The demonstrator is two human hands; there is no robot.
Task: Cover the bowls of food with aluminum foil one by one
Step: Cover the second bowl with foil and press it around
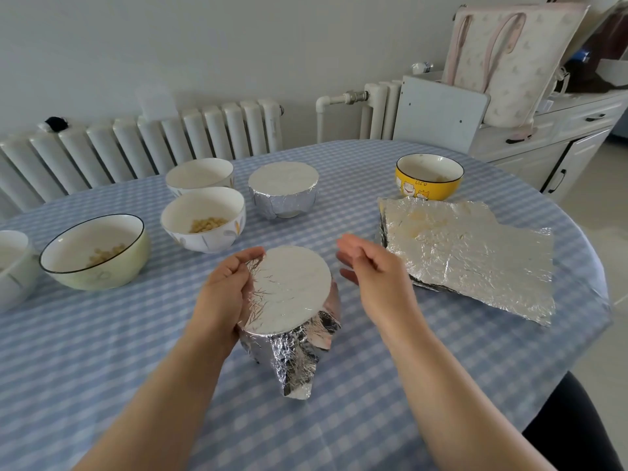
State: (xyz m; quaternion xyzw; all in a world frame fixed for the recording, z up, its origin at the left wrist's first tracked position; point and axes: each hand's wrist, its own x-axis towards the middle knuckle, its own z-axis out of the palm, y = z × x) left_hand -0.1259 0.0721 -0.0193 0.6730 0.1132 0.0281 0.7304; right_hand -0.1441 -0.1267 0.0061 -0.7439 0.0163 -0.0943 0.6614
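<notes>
Near bowl: a foil-wrapped bowl sits on the blue checked tablecloth right in front of the person, its top drawn flat and smooth, its sides crinkled.
Loose foil: a crumpled flap hangs off the near side of that bowl and reaches down onto the cloth toward the person.
Left hand: the left hand is cupped against the bowl's left side, fingers curved round the foil wall and fingertips at the far-left rim; it holds the bowl.
Right hand: the right hand is lifted just beside the bowl's right edge, fingers relaxed and a little spread, holding nothing; whether the lower fingers brush the foil is hard to tell, since the bowl's rim hides that spot.
Bowl and hands: the bowl lies between the two hands, touching the left, just beside the right.
Finished bowl: a second foil-covered bowl stands farther back, near the table's middle.
Foil stack: spare foil sheets lie flat to the right, wrinkled, near the right hand.
Yellow bowl: an uncovered yellow bowl stands just behind the sheets.
Open bowls: to the left stand a white bowl with yellowish food, another white bowl behind it, and a pale green bowl with similar food.
Left edge: part of one more white bowl shows.
</notes>
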